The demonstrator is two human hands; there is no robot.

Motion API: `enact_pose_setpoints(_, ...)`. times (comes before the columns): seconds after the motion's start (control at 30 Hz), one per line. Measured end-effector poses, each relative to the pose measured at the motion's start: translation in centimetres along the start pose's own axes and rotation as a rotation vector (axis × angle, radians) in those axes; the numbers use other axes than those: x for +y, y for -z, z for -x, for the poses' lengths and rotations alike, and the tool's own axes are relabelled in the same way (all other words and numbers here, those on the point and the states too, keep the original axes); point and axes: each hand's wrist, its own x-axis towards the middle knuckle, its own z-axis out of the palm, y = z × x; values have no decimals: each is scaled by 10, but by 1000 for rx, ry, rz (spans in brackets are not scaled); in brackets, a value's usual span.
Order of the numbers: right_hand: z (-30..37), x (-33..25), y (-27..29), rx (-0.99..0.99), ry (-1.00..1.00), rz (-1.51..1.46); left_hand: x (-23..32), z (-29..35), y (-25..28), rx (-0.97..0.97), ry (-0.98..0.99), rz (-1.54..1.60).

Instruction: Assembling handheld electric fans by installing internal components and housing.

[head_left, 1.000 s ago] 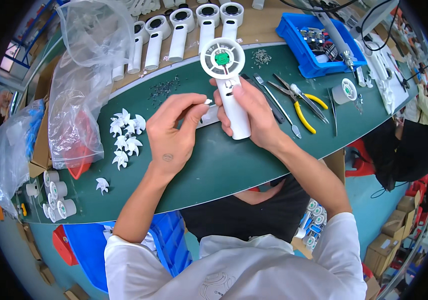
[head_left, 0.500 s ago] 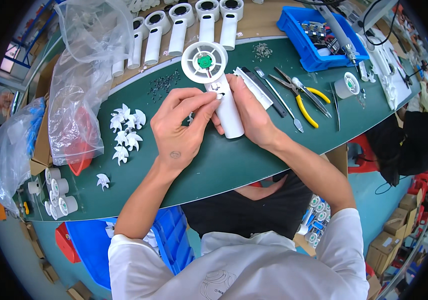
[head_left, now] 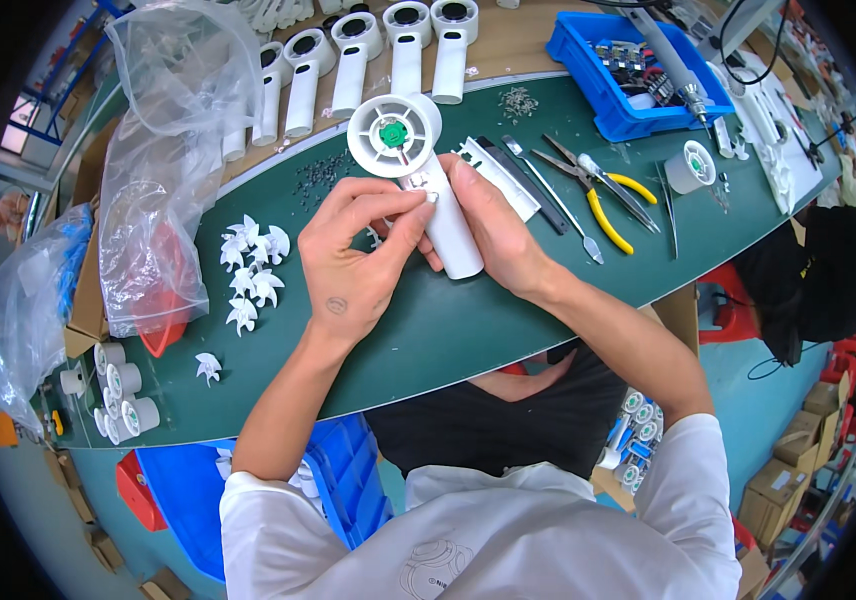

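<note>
1. Right hand [head_left: 498,225] grips the white fan [head_left: 448,222], mid-frame.
2. The fan slants long-ways, round top [head_left: 378,135] toward the upper left.
3. Left hand [head_left: 356,240] pinches a tiny white bit [head_left: 432,197] at the fan's front.

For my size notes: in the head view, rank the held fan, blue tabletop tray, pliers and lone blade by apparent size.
1. Blue tabletop tray
2. Held fan, probably enlarged by nearness to the camera
3. Pliers
4. Lone blade

Around the fan [head_left: 455,240] above the desk [head_left: 428,345]: propellers [head_left: 265,286] between eight and nine o'clock, pliers [head_left: 593,203] at three, bin [head_left: 653,124] at two.
</note>
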Motion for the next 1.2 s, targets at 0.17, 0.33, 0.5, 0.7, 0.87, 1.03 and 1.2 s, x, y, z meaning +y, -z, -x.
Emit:
enact_pose_setpoints(0.17,1,-6,-2,-16,22,-25,4,-1,2,-16,193,122)
enact_pose_setpoints(0.33,3,-10,-4,10,8,73,9,-5,4,-14,362,288)
enact_pose_setpoints(0.5,4,-14,-7,26,8,86,2,-8,6,-42,451,338)
enact_pose_setpoints(0.7,4,-17,-6,45,-3,52,9,-8,6,-86,440,416)
enact_pose_setpoints(0.87,1,-13,-2,20,-12,-33,11,-7,4,-94,405,404)
enact_pose_setpoints(1.03,1,-13,-1,-25,-24,-81,4,-4,3,-77,373,386)
enact_pose_setpoints(1.2,-1,-11,4,-54,-38,-134,-2,-1,2,-68,338,356)
